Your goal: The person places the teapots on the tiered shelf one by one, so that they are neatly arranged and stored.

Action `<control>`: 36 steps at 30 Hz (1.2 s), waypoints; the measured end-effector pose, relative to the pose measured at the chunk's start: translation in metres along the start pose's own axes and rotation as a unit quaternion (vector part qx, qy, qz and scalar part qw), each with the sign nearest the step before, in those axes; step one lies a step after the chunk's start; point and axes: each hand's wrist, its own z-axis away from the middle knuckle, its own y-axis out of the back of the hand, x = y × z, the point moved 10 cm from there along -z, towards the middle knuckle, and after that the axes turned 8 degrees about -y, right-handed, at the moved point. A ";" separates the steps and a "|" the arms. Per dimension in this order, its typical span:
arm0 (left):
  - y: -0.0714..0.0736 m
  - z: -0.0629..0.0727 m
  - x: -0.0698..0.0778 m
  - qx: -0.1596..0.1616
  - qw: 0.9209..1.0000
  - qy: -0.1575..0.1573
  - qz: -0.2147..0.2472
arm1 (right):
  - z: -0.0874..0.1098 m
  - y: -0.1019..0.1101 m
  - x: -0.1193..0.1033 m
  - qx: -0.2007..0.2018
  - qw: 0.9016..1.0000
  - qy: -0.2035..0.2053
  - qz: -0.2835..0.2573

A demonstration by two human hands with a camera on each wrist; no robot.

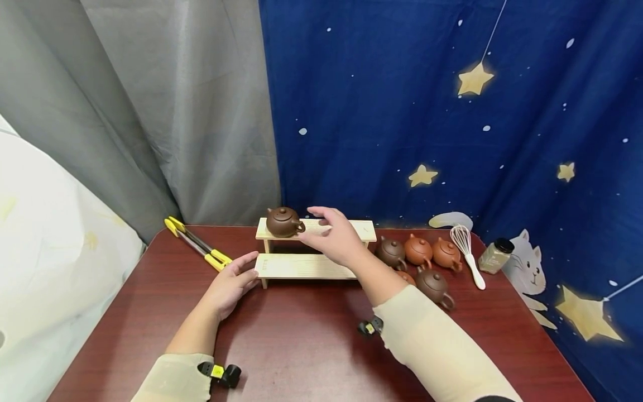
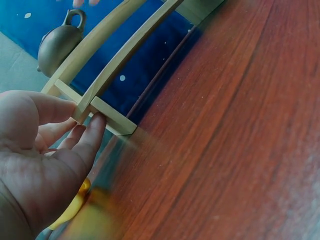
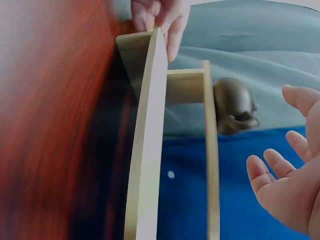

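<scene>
A two-tier wooden stand stands near the back of the table. On the left part of its upper tier sits a dark brown teapot, lid on, handle toward the right. My left hand grips the left end of the lower tier; the left wrist view shows the thumb on one face of the board and fingers on the other. Over the stand, just right of the teapot, my right hand is held with fingers spread and nothing in it. In the right wrist view a gap separates those fingers from the teapot.
Right of the stand are several brown and reddish teapots, one partly hidden by my right forearm. Beyond them lie a whisk and a black-lidded jar. Yellow-tipped tongs lie at the left. Curtains hang behind the table.
</scene>
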 end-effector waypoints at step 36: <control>0.000 -0.001 -0.002 -0.002 1.000 0.000 -0.003 | 0.137 0.180 0.168 0.177 0.981 -0.076 0.032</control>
